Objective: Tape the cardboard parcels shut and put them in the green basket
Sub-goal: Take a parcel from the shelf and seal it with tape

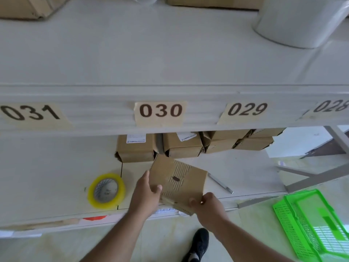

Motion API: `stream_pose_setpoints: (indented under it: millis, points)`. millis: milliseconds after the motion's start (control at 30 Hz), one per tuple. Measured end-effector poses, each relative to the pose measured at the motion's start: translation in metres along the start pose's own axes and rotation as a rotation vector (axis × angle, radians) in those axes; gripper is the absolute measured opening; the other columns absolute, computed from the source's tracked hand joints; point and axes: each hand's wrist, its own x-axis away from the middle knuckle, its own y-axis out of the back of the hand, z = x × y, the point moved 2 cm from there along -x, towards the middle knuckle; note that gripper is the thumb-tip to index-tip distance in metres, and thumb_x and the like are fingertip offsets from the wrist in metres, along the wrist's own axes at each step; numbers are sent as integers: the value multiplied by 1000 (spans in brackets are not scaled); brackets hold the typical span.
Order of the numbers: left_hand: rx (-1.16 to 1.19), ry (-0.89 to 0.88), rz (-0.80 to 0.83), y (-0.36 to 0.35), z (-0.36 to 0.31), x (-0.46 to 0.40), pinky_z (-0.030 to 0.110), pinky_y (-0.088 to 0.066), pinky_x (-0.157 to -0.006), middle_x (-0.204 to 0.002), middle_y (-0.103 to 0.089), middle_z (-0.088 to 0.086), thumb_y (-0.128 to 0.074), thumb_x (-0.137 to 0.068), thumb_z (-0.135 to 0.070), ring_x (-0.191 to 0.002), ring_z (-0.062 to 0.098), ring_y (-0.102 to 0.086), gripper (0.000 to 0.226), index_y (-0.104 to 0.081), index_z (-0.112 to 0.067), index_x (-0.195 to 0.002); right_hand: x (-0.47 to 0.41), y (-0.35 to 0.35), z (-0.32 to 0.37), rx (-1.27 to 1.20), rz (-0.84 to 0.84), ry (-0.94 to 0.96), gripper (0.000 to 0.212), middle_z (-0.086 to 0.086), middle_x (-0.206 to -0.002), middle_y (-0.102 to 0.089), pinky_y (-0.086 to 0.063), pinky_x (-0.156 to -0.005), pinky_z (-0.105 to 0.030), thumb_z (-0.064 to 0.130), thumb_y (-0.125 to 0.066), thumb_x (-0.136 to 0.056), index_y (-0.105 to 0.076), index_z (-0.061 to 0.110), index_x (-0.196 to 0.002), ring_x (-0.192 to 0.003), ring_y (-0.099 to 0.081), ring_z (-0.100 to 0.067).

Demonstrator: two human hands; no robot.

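- Both hands, left hand [147, 191] and right hand [204, 204], are gripping the cardboard parcel [179, 183] over the worktop's [56, 176] near edge.
- Parcel risks slipping floorward; tape roll [106, 190] is lying left, green basket [313, 225] right.

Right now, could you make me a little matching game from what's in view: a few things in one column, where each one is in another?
Things:
1. tape roll
2. green basket
3. cardboard parcel
4. pen

Places:
A. on the floor, lower right
B. held in both hands
C. on the shelf, right of the held parcel
D. on the shelf, left of the hands

Pairs: 1-D, 2-A, 3-B, 4-C
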Motion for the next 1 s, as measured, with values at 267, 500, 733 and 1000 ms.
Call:
stream_pose_setpoints:
  millis: [267,500,733,1000]
  points:
    - [284,430,-205,-2,12,13,45,-59,-90,-127,-61,14,-74,-88,-50,-103,36,-68,69,-48,-8,-136,28,-9,-8,110,-284,207,21,7,-82,-67,-50,-68,-36,31,-50,-97,-61,21,-82,-80,-62,-18]
    - [802,633,113,-39,24,9,51,-63,-84,-107,-75,10,-58,-103,-41,-96,28,-75,36,-69,-10,-115,-10,-58,35,621,-104,980,52,5,-164,-42,-27,-126,-34,35,-43,-105,-50,21,-154,-156,-25,-11]
    - [699,605,98,-35,22,9,44,-65,-79,-109,-74,8,-54,-105,-44,-102,23,-73,34,-67,-13,-110,-33,-62,34,728,-263,892,62,-2,-164,-40,-17,-121,-44,51,-34,-106,-50,15,-154,-155,-32,-17]
    - [736,649,87,-32,15,10,41,-59,-72,-112,-68,15,-58,-104,-38,-103,28,-68,34,-63,-5,-110,-63,-31,73,612,-74,469,77,-5,-173,-17,-29,-123,-43,64,-15,-106,-5,18,-167,-155,-28,-26]
